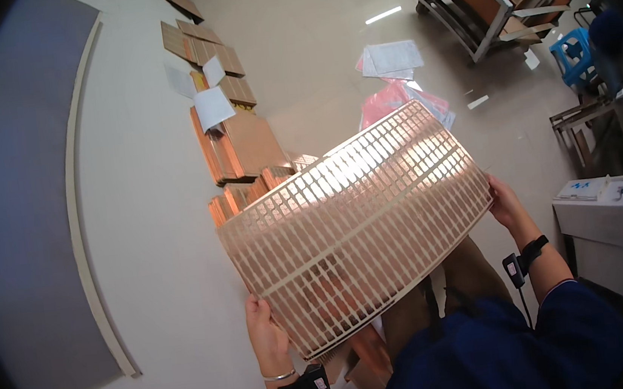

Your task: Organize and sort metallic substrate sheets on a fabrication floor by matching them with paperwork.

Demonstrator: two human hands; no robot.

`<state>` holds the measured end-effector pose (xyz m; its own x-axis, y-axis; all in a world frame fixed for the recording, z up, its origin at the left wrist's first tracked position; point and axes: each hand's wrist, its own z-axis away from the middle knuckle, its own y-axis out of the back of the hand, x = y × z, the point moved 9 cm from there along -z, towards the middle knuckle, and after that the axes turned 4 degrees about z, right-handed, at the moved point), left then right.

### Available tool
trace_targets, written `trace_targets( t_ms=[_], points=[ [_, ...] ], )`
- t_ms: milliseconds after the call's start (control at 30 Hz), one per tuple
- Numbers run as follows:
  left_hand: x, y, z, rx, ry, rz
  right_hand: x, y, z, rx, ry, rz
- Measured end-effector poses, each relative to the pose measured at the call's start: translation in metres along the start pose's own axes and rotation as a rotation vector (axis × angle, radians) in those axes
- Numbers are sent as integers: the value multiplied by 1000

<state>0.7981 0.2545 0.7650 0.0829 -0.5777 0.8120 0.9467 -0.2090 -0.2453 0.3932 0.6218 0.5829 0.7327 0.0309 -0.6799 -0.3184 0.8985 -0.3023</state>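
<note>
I hold a large copper-coloured circuit board panel [360, 223] up in front of my legs, tilted across the view. Rows of small shiny rectangles with pale lines between them cover its face. My left hand [267, 332] grips its near left corner, the thumb over the edge. At the right edge my right hand [506, 204] pinches it, the fingers partly hidden behind the panel. It looks like one panel or a thin stack; I cannot tell which.
Copper-edged panel stacks [253, 144] stand along the wall at left, with white paper sheets [214, 108] on them. Pink and clear plastic sheets [397, 102] lie on the floor ahead. A metal-framed cart [471, 14], a blue stool [574, 57] and a white cabinet [603, 221] are on the right.
</note>
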Motion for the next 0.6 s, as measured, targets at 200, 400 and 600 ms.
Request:
trace_targets(
  t_ms=[200,400,600],
  points=[
    [3,3,1,-55,-49,-11,-2,18,1,-1,3,49],
    [5,5,1,-42,-73,-11,-15,9,6,-23,57,57],
    [7,5,2,-65,-98,-26,-10,13,8,24,49,71]
  ],
)
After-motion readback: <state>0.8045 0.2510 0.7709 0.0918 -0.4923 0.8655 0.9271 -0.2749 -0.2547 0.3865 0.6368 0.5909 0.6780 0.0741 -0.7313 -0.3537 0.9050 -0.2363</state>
